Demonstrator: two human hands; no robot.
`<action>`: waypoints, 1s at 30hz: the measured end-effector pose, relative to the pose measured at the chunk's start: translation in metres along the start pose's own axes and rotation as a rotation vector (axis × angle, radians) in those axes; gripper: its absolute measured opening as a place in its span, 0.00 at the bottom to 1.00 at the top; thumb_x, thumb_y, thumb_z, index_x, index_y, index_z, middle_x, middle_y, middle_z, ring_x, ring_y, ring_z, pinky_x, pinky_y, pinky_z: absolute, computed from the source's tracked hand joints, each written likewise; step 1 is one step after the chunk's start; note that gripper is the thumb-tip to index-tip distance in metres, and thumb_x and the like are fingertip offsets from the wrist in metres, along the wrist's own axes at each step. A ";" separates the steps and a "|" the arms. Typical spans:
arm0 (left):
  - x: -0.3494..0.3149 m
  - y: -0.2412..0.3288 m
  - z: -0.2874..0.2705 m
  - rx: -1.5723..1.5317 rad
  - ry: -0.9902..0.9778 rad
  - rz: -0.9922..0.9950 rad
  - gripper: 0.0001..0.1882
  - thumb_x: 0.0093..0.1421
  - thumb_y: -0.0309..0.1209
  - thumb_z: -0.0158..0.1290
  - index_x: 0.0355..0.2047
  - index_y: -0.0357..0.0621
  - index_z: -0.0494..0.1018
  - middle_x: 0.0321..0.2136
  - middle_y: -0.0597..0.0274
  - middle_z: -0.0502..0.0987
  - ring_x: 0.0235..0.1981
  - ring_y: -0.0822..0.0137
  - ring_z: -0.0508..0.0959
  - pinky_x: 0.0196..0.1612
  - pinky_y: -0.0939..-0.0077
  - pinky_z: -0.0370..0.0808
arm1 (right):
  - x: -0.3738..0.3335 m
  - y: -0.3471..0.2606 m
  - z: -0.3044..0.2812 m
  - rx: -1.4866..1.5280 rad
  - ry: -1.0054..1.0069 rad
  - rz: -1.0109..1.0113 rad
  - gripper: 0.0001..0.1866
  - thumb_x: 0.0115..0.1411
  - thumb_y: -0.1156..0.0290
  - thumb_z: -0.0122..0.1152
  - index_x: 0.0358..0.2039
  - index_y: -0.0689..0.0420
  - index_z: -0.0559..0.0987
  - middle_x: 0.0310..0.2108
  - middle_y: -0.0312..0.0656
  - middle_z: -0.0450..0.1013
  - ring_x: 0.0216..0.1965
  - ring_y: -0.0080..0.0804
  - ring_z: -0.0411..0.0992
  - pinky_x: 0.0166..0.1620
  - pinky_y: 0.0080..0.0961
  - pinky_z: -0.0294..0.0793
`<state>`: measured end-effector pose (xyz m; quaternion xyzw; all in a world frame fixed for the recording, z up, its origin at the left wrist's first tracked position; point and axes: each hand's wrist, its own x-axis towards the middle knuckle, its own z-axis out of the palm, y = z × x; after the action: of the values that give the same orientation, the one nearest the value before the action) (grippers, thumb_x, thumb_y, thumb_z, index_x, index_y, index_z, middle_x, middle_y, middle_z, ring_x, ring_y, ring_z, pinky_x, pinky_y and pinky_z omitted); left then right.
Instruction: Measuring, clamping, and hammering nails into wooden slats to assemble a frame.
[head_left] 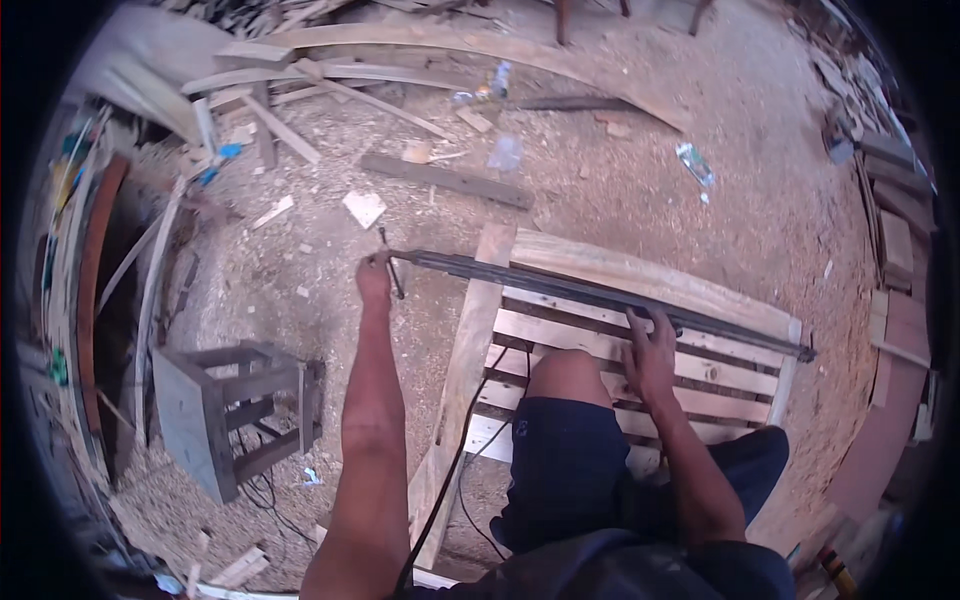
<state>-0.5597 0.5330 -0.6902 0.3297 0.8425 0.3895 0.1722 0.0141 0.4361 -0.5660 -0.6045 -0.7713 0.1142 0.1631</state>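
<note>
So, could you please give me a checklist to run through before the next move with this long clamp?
1. Left hand on the clamp handle: ok, gripping it.
2. Right hand at the long clamp: ok; firmness of hold, cannot tell.
3. Clamp across the wooden frame: ok, spanning it side to side.
4. Clamp's right end seated against the frame: cannot tell.
5. Black cable clear of the frame: not ok, crosses over it.

The clamp (560,288) is grey, the frame (472,330) tan.
</note>
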 end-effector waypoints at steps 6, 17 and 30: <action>0.076 0.045 0.074 0.511 -0.119 0.136 0.31 0.66 0.57 0.58 0.37 0.33 0.81 0.35 0.41 0.84 0.41 0.45 0.84 0.46 0.49 0.75 | 0.093 0.040 0.086 -0.020 -0.118 0.159 0.40 0.56 0.52 0.73 0.69 0.44 0.72 0.64 0.52 0.64 0.68 0.57 0.60 0.71 0.55 0.53; 0.086 0.034 0.093 0.664 -0.325 0.274 0.33 0.68 0.59 0.54 0.37 0.34 0.81 0.31 0.47 0.83 0.34 0.52 0.82 0.41 0.55 0.75 | 0.116 0.060 0.104 -0.079 -0.186 0.176 0.43 0.55 0.53 0.74 0.71 0.32 0.69 0.66 0.51 0.61 0.70 0.53 0.55 0.70 0.59 0.49; 0.033 -0.121 0.125 0.251 -0.318 -0.024 0.31 0.75 0.53 0.46 0.49 0.33 0.80 0.31 0.54 0.82 0.35 0.58 0.81 0.42 0.58 0.75 | 0.127 0.051 0.117 -0.150 -0.279 0.196 0.47 0.57 0.54 0.74 0.75 0.33 0.62 0.68 0.53 0.58 0.71 0.55 0.53 0.70 0.61 0.48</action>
<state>-0.5663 0.5662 -0.8641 0.3960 0.8504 0.2225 0.2654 -0.0132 0.5741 -0.6782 -0.6653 -0.7304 0.1544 -0.0029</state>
